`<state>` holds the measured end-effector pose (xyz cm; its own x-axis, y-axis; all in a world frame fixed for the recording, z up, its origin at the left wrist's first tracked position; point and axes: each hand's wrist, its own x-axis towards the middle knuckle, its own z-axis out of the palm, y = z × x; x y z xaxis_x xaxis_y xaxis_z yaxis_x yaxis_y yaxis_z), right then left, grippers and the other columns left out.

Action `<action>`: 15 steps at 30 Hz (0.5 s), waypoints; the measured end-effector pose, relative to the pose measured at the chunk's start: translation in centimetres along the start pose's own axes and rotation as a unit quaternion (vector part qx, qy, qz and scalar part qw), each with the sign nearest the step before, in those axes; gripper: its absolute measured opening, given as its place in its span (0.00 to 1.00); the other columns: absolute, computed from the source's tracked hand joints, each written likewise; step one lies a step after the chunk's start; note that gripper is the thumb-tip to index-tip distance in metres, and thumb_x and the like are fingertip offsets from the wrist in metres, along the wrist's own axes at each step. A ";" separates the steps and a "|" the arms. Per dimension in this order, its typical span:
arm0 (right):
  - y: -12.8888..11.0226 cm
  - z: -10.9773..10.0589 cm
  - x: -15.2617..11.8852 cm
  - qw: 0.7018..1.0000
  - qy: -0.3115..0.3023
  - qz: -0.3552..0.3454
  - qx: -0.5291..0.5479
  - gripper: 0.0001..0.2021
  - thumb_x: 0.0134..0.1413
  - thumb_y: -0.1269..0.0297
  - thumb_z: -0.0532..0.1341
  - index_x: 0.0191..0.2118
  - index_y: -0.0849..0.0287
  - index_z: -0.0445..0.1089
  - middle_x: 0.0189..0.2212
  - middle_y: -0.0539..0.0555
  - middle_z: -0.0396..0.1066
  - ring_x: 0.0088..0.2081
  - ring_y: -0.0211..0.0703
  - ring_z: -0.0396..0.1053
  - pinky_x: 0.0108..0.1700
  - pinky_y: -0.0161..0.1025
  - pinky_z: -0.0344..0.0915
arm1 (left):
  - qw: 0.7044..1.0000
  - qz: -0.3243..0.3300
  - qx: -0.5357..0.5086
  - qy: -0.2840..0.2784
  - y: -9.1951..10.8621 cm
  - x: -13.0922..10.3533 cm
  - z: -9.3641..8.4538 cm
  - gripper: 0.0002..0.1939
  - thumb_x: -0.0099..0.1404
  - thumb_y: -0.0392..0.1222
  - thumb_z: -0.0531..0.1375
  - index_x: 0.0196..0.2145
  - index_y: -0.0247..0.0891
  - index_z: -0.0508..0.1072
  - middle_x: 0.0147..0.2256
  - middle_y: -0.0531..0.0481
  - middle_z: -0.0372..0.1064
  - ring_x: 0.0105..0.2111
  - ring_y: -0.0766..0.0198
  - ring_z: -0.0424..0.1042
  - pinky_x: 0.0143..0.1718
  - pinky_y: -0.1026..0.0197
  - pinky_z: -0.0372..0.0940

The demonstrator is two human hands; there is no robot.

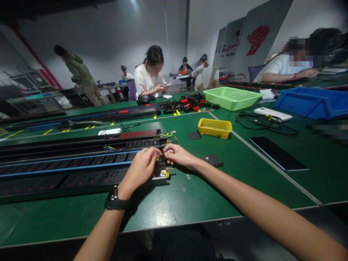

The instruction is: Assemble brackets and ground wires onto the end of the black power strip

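Where our hands meet: at the right-hand end of the long black socket strip with blue rails (pixel 103 160), which lies on the green desk (pixel 163 214).
Left hand: our left hand (pixel 144 164), wearing a black watch (pixel 116 201) at the wrist, reaches over the strip's end, fingers bent; we cannot tell whether its fingertips close on anything.
Right hand: our right hand (pixel 176 156) comes in from the other side, fingers curled near a small blurred dark and yellow part (pixel 160 156); we cannot tell whether it is clamped.
Nearest us: a black socket strip with red dots (pixel 92 178), a yellow piece (pixel 166 174) at its end.
Behind the blue rails: a strip with dark red sockets (pixel 140 134), and yellow-green wires (pixel 169 134) at its end.
Right of our hands: a flat black box (pixel 213 160), a yellow plastic bin (pixel 213 133) and a dark-screened tablet-like device (pixel 278 154).
Farther back: a heap of black and red parts (pixel 191 102) beside a light green plastic basket (pixel 231 103), with blue plastic bins (pixel 299 107) to the right.
Across from us: a person in a white shirt (pixel 143 79) holds a phone.
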<state>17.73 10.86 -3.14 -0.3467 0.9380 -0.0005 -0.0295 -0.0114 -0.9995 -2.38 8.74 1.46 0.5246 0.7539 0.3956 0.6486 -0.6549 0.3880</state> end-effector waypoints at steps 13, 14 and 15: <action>-0.1 0.5 -0.2 0.999 0.010 -0.042 -0.014 0.23 0.50 0.43 0.69 0.34 0.58 0.64 0.24 0.46 0.68 0.23 0.33 0.61 0.26 0.32 0.57 | 0.999 -0.041 0.008 0.032 0.9 0.1 0.0 0.11 0.75 0.44 0.53 0.48 0.40 0.73 0.41 0.46 0.77 0.43 0.54 0.75 0.46 0.53 0.67; -0.1 0.5 -0.2 0.999 0.013 -0.044 -0.018 0.23 0.50 0.42 0.69 0.34 0.57 0.64 0.24 0.45 0.67 0.23 0.33 0.61 0.26 0.32 0.57 | 0.999 -0.041 0.009 0.032 1.0 0.1 0.0 0.11 0.74 0.44 0.54 0.48 0.40 0.73 0.40 0.47 0.77 0.43 0.55 0.75 0.45 0.53 0.67; -0.1 0.6 -0.2 0.999 0.014 -0.046 -0.021 0.24 0.50 0.42 0.69 0.34 0.57 0.64 0.23 0.45 0.67 0.23 0.33 0.61 0.26 0.32 0.57 | 0.999 -0.041 0.011 0.031 1.1 0.1 -0.1 0.11 0.74 0.45 0.54 0.48 0.40 0.73 0.39 0.47 0.77 0.42 0.55 0.75 0.44 0.53 0.67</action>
<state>17.30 10.46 -3.02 -0.3183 0.9436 0.0911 -0.0198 0.0895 -0.9958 -1.66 8.11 1.99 0.4343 0.7994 0.4152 0.6997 -0.5896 0.4034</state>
